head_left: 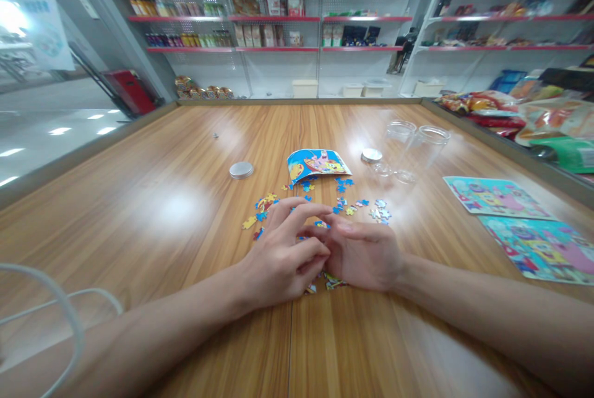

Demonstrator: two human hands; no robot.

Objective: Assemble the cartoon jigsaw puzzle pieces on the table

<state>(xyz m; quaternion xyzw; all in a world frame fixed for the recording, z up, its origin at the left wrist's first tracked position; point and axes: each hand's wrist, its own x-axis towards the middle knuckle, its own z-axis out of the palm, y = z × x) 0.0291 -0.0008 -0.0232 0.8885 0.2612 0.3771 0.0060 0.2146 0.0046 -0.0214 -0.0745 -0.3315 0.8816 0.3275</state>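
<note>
My left hand (290, 255) and my right hand (369, 255) meet over a pile of loose jigsaw pieces. The left one is bent, thumb and forefinger pressed close together, its other fingers reaching toward the right thumb. My right hand lies on its side, thumb over curled fingers. Whatever is between the fingertips is hidden. A blue and yellow jigsaw piece (322, 224) shows in the gap between the hands. More jigsaw pieces (266, 201) lie beyond the left hand, and others (381, 212) beyond the right. Behind them stands a curved picture card (320, 164).
Two clear jars (431, 144) stand at the right, near a silver lid (371, 155). Another lid (241, 169) lies left. Two cartoon picture sheets (547, 246) rest at far right. A white cable (60, 305) loops at lower left. Stocked shelves (273, 17) line the back.
</note>
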